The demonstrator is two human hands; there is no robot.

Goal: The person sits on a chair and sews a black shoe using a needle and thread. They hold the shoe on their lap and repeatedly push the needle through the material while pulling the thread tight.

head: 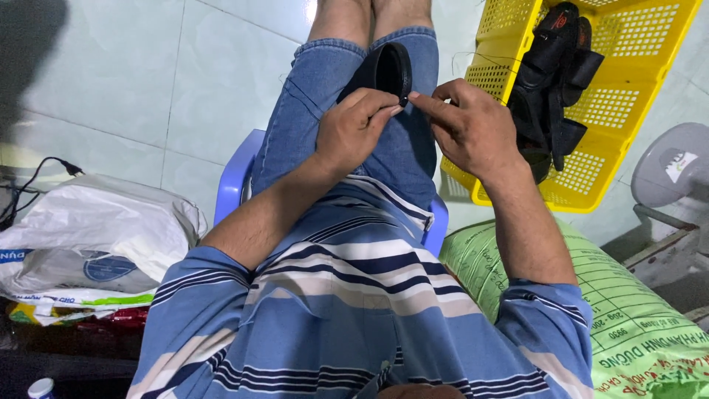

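We pinch the black strap [391,70] firmly with our left hand [354,129]; right hand [465,125] fingertips close together, probably gripping something tiny.

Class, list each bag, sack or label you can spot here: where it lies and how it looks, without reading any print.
Green woven sack: lower right, bulging, dark print.
White plastic bag: left, crumpled, blue round emblem.
White sticker: grey fan base, far right, small and tilted.

Black strap [388,70] looks matt, rubbery; basket [628,96] glossy perforated yellow plastic; floor [148,66] smooth glazed tile; sack [635,325] woven green plastic.
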